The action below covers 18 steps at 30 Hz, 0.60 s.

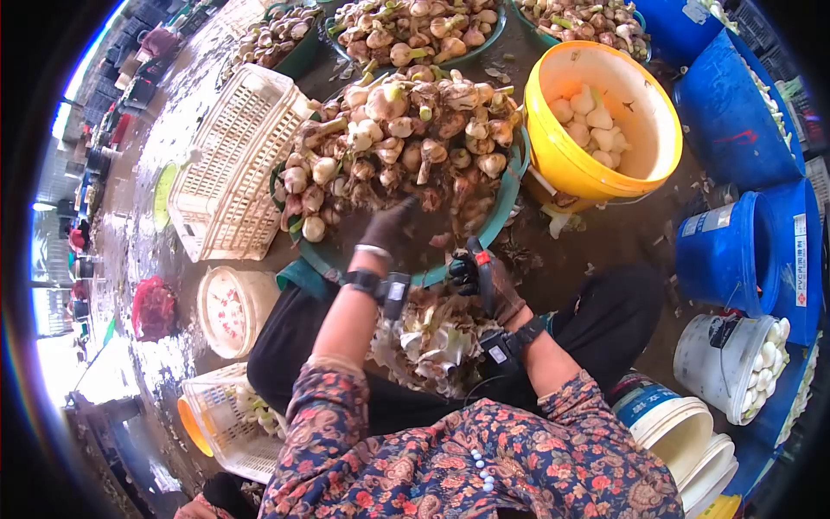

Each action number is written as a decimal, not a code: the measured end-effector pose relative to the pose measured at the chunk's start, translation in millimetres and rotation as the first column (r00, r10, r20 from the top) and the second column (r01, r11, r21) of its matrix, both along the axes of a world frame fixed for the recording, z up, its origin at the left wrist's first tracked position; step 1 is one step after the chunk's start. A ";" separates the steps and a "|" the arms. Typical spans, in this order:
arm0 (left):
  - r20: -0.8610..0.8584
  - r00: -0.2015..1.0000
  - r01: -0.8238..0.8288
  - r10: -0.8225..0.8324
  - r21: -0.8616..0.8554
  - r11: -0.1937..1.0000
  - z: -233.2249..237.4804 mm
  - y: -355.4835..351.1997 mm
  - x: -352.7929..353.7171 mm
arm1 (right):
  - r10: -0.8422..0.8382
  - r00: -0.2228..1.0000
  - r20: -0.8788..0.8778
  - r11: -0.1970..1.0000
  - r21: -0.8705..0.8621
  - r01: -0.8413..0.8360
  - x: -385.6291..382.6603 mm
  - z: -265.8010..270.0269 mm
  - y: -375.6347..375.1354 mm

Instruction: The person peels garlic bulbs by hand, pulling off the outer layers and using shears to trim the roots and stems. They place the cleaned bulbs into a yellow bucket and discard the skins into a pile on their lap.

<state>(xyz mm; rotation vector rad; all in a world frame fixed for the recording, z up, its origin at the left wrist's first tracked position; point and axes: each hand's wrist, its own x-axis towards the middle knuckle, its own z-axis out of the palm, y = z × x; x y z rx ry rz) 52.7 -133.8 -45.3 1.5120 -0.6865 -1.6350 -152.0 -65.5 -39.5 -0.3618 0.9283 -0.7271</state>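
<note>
A wide green tub in front of me is heaped with unpeeled garlic bulbs, dirt and stem ends still on them. My left hand, in a dark brown glove, reaches over the tub's bare near part, fingers stretched toward the bulbs. At the tub's near right rim, my gloved right hand is closed round a dark hand tool with a red part; I cannot tell its exact kind. Below the hands, a pile of loose garlic skins lies between my legs.
A yellow bucket with cleaned white garlic stands right of the tub. Blue buckets and a white bucket full of garlic line the right side. White crates and a white pail stand left. More garlic tubs lie beyond.
</note>
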 end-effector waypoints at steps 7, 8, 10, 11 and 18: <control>-0.305 0.815 -0.484 0.493 0.108 0.868 -90.1 -37.4 -62.3 | -0.002 0.949 -0.315 1.000 -0.016 -0.004 -6.8 -5.3 -8.7; -0.009 0.943 -0.326 0.333 0.181 0.928 -92.6 -35.4 -46.2 | -0.008 0.944 -0.329 1.000 -0.024 0.001 -7.5 -14.4 -10.8; -0.058 0.986 -0.150 0.157 0.105 0.983 -46.7 -7.5 -33.0 | -0.100 0.918 -0.385 0.984 -0.175 0.034 -6.8 -29.1 -12.3; -0.103 0.994 0.028 -0.026 0.023 0.999 -26.8 10.1 -31.0 | -0.101 0.919 -0.380 0.986 -0.164 0.041 -7.6 -33.3 -10.7; 0.632 0.729 0.524 -0.264 -0.266 0.809 58.8 88.6 -43.2 | -0.319 0.502 -0.804 0.667 -0.567 -0.484 1.3 -2.1 1.8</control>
